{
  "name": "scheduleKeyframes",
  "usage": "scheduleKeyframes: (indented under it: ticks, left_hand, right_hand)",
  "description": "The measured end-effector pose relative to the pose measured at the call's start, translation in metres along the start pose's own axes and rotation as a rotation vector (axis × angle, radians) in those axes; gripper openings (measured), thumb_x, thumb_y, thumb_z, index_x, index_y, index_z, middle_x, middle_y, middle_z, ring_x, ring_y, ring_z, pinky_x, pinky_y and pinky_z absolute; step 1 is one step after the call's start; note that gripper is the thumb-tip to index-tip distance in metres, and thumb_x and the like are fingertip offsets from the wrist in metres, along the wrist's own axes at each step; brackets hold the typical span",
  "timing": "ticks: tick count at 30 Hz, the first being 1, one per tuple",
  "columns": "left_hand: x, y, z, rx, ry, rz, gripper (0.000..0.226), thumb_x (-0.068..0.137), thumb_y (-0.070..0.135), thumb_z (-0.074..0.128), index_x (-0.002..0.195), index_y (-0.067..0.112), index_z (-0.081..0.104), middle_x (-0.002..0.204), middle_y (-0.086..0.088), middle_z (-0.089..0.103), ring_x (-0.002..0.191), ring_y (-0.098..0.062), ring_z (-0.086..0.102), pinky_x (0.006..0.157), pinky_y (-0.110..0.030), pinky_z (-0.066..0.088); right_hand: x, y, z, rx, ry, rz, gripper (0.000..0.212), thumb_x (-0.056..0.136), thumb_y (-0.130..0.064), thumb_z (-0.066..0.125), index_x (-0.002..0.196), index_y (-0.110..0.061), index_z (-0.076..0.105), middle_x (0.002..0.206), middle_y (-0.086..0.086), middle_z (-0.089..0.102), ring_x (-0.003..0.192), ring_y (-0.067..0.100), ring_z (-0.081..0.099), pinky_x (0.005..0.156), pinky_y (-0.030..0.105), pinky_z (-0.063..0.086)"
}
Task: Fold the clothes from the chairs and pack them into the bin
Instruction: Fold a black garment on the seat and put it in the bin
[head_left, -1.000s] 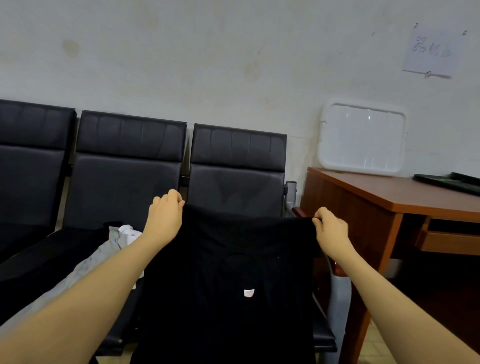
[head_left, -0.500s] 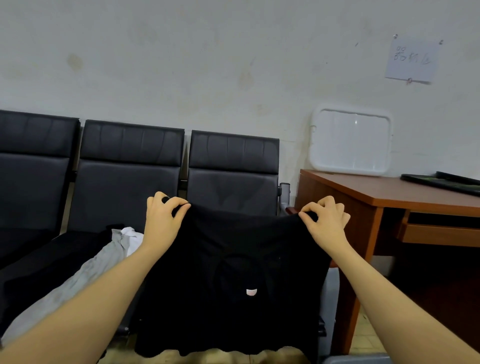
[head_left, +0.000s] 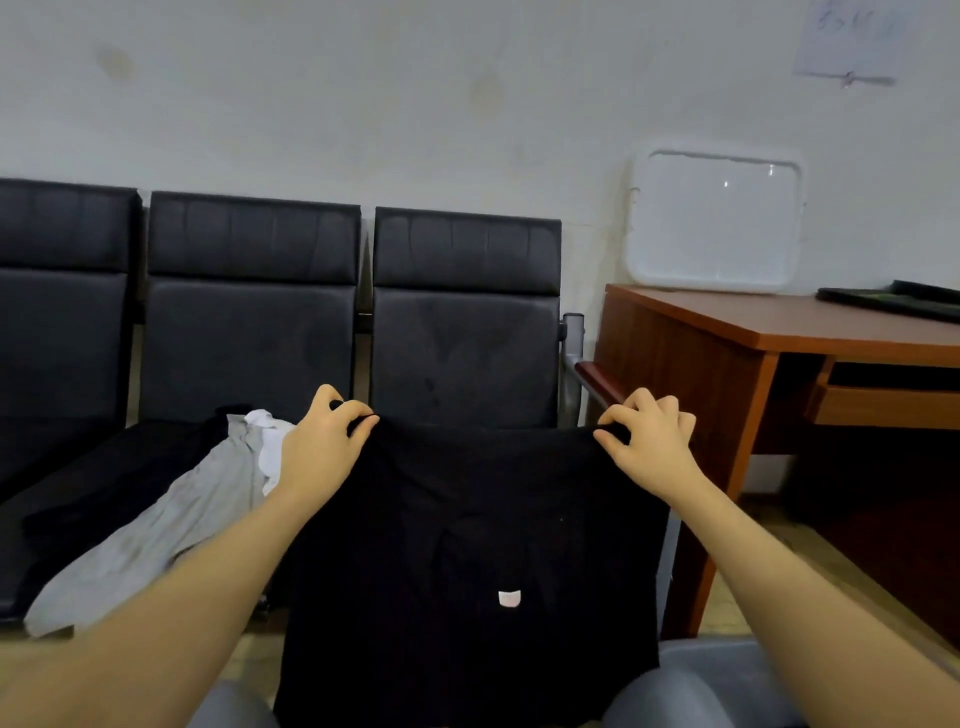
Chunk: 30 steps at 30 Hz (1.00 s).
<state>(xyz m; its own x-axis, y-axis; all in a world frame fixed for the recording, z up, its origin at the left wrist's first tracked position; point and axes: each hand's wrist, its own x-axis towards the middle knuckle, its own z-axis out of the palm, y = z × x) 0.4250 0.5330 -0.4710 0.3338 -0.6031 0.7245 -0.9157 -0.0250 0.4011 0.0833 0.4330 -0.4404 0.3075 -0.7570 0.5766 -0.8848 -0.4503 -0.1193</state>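
A black garment (head_left: 467, 545) with a small white label hangs spread in front of me, in front of the right-hand chair. My left hand (head_left: 324, 447) pinches its upper left corner. My right hand (head_left: 652, 441) pinches its upper right corner. The cloth hangs flat between both hands and runs down past the bottom of the view. On the middle black chair (head_left: 249, 322) lie a grey and white garment (head_left: 171, 525) and a dark garment (head_left: 104, 493) beneath it. No bin shows clearly; a white lid (head_left: 714, 221) leans on the wall.
A row of black padded chairs stands against the wall. A brown wooden desk (head_left: 779, 332) stands on the right, with a dark flat object (head_left: 893, 301) on top. Grey shapes (head_left: 701, 680) sit at the bottom edge, under the hanging cloth.
The black garment has been lifted off the right-hand chair and pulled toward me. Both hands have kept their pinch on its top corners. The view has drawn back and down.
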Motion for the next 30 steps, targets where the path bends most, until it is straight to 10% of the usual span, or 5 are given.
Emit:
scheduleKeyframes:
  ticks: [15,19,24,30]
  left_hand:
    - [-0.035,-0.1,0.154,0.125,-0.387,-0.13,0.015,0.088,0.022,0.066,0.095,0.01,0.07,0.096,-0.008,0.049,0.078,-0.025,0.053,0.063,-0.034,0.044]
    - [-0.047,-0.128,0.181,0.325,-0.445,0.005,0.017,0.069,0.006,0.08,0.083,0.008,0.071,0.094,-0.019,0.053,0.087,-0.041,0.053,0.076,-0.053,0.045]
    - [-0.056,-0.142,0.193,0.104,-0.567,-0.056,0.036,0.086,-0.009,0.051,0.103,0.015,0.071,0.107,-0.009,0.058,0.102,-0.033,0.054,0.093,-0.045,0.035]
    - [-0.049,-0.135,0.184,0.012,-0.65,-0.267,0.007,0.089,0.041,0.059,0.091,0.045,0.064,0.103,0.017,0.047,0.105,-0.012,0.03,0.088,-0.03,0.015]
  right_hand:
    - [0.011,0.019,0.202,0.057,-0.246,0.142,0.018,0.094,-0.032,0.056,0.107,-0.027,0.068,0.103,-0.002,0.054,0.104,0.025,0.037,0.074,0.029,0.013]
    - [0.009,0.026,0.234,0.108,-0.252,0.147,0.016,0.094,-0.025,0.058,0.105,-0.021,0.069,0.097,0.0,0.056,0.097,0.024,0.043,0.078,0.031,0.021]
    - [0.0,0.026,0.255,0.14,-0.271,0.096,0.014,0.094,-0.011,0.054,0.102,-0.008,0.065,0.093,0.006,0.058,0.088,0.027,0.054,0.078,0.036,0.04]
    - [-0.003,0.021,0.257,0.183,-0.322,0.141,0.008,0.091,-0.024,0.061,0.096,-0.02,0.066,0.093,0.0,0.05,0.092,0.021,0.046,0.08,0.031,0.028]
